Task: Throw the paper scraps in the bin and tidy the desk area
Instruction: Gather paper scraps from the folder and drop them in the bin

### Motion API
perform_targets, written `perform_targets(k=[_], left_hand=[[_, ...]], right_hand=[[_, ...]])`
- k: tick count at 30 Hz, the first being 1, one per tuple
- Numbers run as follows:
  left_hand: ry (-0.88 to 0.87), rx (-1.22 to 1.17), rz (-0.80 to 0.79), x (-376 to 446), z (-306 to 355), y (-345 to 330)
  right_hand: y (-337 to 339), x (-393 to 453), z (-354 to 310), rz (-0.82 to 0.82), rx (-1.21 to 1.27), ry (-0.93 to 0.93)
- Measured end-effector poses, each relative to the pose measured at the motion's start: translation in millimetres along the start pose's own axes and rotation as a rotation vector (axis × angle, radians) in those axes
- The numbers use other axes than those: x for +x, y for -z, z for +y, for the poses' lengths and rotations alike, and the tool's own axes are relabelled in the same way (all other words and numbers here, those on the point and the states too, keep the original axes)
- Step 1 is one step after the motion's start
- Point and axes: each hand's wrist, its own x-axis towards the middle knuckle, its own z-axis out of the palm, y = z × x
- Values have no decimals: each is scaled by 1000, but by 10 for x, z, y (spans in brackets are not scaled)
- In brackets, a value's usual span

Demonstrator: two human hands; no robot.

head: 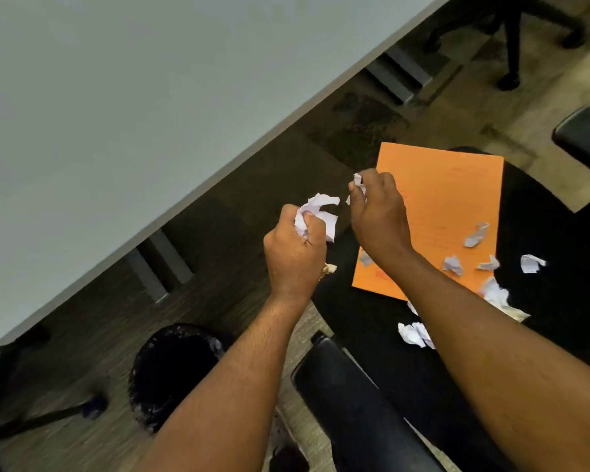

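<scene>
Head view. The left hand [295,248] is closed in a fist around a wad of white crumpled paper [317,212], which protrudes from the top of the fist. The right hand [378,216] is curled, its fingertips [355,195] pinching a small scrap [357,181]. The two hands are near each other at frame centre, above the gap between the desk [116,114] and the chair seat [542,301].

Loose scraps [476,235] lie at 3 to 4 o'clock from the hands: several on the orange folder [440,199], others on the black seat beside it, and a cluster [414,333] at 5 o'clock near the right forearm. The folder rests on the seat. The bin [174,369], round and dark, stands on the floor at 7 o'clock from the left hand, partly covered by the left forearm. The chair armrest [348,403] lies between bin and seat.

Step in hand, as a judgement: collection. The right hand gathers scraps; the left hand stores them.

Next move, as a judgement: pass the pinched scrap into the left fist, or carry the wad down toward 7 o'clock and open the fist directly over the bin mouth. Clear the armrest on the way. The remaining scraps require further passes.
</scene>
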Motion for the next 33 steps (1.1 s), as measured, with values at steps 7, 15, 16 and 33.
perform_targets(k=[7,15,16,33], left_hand=[[82,46,256,-220,-794,1383],[308,165,526,-936,-2201,2600],[352,187,548,-1034,-2397,2699],[594,302,498,-1740,-4554,2392]], right_hand=[[-892,-602,-1321,-136,182,125],[-2256,-1743,-2240,-386,279,163],[-2425,-1890,-2287,-410,277,174],[-4367,-3181,-1469,-707,51,229]])
